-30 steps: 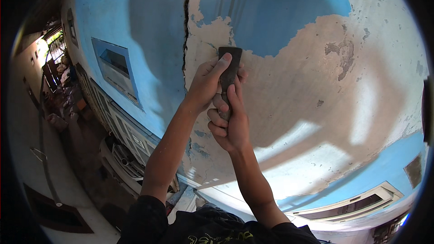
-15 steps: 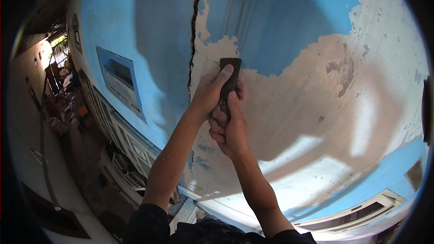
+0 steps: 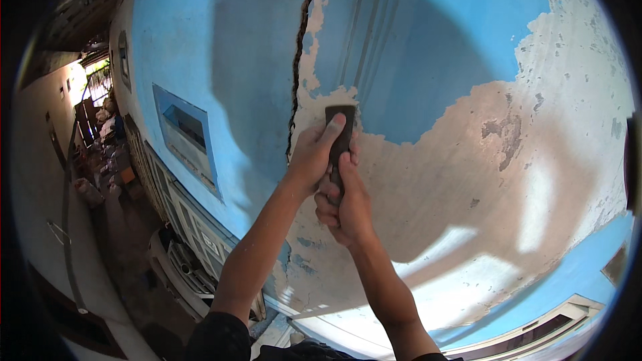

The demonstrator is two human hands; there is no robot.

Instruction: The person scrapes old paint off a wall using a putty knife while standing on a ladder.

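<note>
Scraper [image 3: 342, 143] in left hand [image 3: 313, 156], in right hand [image 3: 354, 206]

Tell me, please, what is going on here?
A person grips a dark, flat-bladed scraper two-handed. The left hand has its thumb on the tool's flat face, and the right hand grips it lower down. The tool's wide end points up, near where the blue painted wall has a large, bare, beige patch. A long, dark, jagged crack runs up the wall to the left. I cannot tell whether the tool touches the wall.
</note>
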